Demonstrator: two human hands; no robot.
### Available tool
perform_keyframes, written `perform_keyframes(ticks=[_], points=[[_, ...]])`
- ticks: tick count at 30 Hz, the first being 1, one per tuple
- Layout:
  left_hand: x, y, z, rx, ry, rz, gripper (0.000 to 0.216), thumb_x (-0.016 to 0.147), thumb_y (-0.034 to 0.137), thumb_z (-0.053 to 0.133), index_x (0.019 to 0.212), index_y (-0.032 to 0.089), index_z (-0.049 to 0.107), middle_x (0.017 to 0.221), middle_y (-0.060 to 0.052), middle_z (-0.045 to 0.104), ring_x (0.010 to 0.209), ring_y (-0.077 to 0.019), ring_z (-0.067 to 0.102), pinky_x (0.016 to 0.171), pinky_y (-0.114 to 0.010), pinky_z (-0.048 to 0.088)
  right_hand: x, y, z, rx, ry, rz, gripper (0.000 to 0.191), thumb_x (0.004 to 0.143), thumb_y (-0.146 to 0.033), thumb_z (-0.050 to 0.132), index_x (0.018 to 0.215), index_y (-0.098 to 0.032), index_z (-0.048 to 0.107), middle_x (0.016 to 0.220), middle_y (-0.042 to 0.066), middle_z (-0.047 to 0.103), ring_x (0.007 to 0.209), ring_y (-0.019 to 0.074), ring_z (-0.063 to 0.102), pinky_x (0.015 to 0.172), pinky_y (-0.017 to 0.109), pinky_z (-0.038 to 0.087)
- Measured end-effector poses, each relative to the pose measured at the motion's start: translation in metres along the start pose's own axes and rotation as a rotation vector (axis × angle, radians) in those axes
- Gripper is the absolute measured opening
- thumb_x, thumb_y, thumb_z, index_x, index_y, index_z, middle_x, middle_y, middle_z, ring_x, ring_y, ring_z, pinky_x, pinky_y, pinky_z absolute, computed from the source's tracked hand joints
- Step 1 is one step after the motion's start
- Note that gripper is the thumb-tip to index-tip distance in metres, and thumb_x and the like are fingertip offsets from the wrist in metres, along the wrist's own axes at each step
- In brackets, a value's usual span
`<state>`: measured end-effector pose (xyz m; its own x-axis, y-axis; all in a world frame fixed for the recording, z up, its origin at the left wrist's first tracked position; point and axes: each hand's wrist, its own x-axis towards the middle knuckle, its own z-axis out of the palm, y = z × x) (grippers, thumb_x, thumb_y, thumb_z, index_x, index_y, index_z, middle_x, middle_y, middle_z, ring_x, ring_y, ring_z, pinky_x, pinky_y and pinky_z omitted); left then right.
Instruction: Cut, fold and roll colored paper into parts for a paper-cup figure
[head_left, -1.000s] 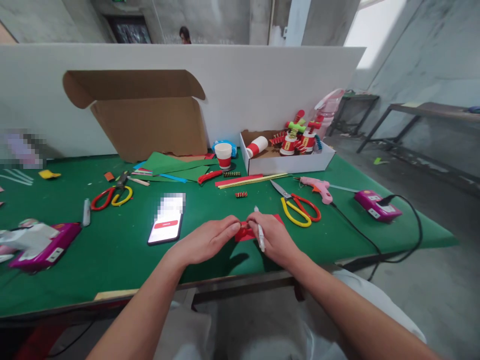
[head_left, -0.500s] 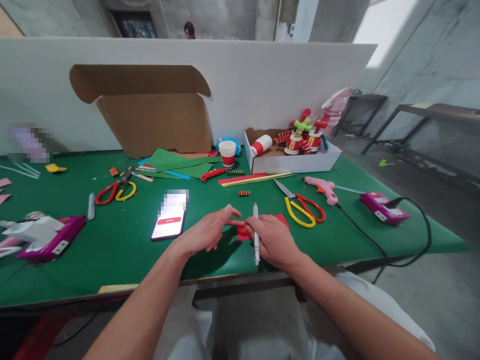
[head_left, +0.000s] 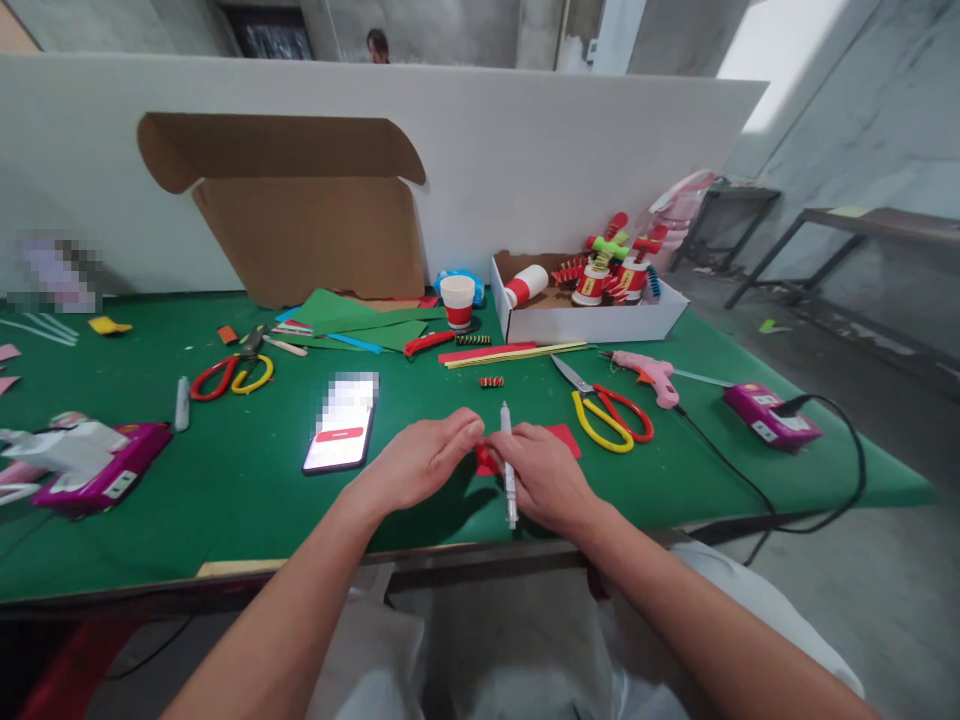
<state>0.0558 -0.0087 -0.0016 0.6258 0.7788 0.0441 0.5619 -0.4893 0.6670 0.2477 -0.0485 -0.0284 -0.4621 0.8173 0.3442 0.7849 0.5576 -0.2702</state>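
Observation:
A white pen is gripped in my right hand, its tip pointing away from me. Beneath that hand lies a piece of red paper, partly covered. My left hand is just to the left, fingers drawn together close to a small red piece by my right fingertips. Whether anything is in the left fingers is hidden. A short red coiled paper spring rests beyond the hands. Scissors with yellow and red handles lie at the right, and a phone at the left.
A white box of paper-cup figures stands at the back right. Near it are a paper cup, paper strips and green paper. A pink glue gun trails a cord to a purple box.
My left fingers, spread with one pointing right before, have closed together. The pen in my right hand has shifted slightly left at its tip; the camera view has moved slightly.

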Motion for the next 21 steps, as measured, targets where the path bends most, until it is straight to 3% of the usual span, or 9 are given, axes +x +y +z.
perform_keyframes(ticks=[5, 8, 10, 14, 18, 21], points=[[0.001, -0.002, 0.000, 0.164, 0.089, 0.109, 0.034, 0.094, 0.031, 0.036, 0.123, 0.031, 0.053, 0.107, -0.002, 0.065, 0.094, -0.0192, 0.061, 0.080, -0.030, 0.047, 0.001, -0.001, 0.001, -0.081, -0.041, -0.019, 0.012, 0.084, -0.017, 0.046, 0.084, -0.019, 0.058, 0.074, 0.006, 0.057, 0.078, 0.0213, 0.048, 0.072, 0.031, 0.035], [0.001, 0.002, -0.001, 0.340, 0.106, 0.247, 0.054, 0.087, 0.009, 0.034, 0.130, 0.037, 0.050, 0.110, -0.003, 0.059, 0.089, -0.0165, 0.059, 0.075, -0.028, 0.047, 0.001, 0.001, 0.003, -0.077, -0.054, -0.041, 0.015, 0.083, -0.016, 0.045, 0.090, -0.017, 0.059, 0.082, 0.010, 0.061, 0.084, 0.0234, 0.050, 0.078, 0.034, 0.036], [-0.001, 0.009, -0.003, 0.402, 0.115, 0.376, 0.060, 0.082, 0.004, 0.036, 0.127, 0.039, 0.053, 0.110, -0.003, 0.056, 0.089, -0.0162, 0.057, 0.076, -0.028, 0.047, 0.002, 0.003, 0.005, -0.024, -0.044, -0.012, 0.017, 0.084, -0.016, 0.044, 0.094, -0.016, 0.059, 0.084, 0.010, 0.062, 0.084, 0.0231, 0.051, 0.078, 0.034, 0.037], [-0.007, 0.022, -0.002, 0.378, 0.080, 0.583, 0.045, 0.084, 0.010, 0.045, 0.119, 0.033, 0.061, 0.117, -0.006, 0.057, 0.101, -0.0188, 0.055, 0.084, -0.032, 0.046, 0.002, 0.009, 0.005, 0.126, -0.035, 0.076, 0.014, 0.083, -0.016, 0.047, 0.093, -0.017, 0.057, 0.077, 0.005, 0.060, 0.073, 0.0198, 0.050, 0.067, 0.030, 0.036], [-0.003, 0.024, 0.014, 0.346, 0.095, 0.505, 0.031, 0.092, 0.021, 0.040, 0.110, 0.029, 0.065, 0.113, -0.006, 0.062, 0.099, -0.0185, 0.057, 0.081, -0.031, 0.047, 0.003, 0.013, 0.006, 0.188, -0.006, 0.085, 0.012, 0.079, -0.015, 0.049, 0.086, -0.018, 0.059, 0.075, 0.004, 0.060, 0.073, 0.0193, 0.051, 0.066, 0.029, 0.037], [0.000, 0.022, 0.024, 0.228, 0.111, 0.451, 0.028, 0.093, 0.024, 0.040, 0.099, 0.027, 0.067, 0.112, -0.005, 0.065, 0.100, -0.0186, 0.058, 0.084, -0.031, 0.047, 0.002, 0.012, 0.005, 0.210, 0.003, 0.084, 0.025, 0.081, -0.015, 0.048, 0.102, -0.017, 0.062, 0.082, 0.006, 0.065, 0.079, 0.0209, 0.056, 0.072, 0.031, 0.041]])
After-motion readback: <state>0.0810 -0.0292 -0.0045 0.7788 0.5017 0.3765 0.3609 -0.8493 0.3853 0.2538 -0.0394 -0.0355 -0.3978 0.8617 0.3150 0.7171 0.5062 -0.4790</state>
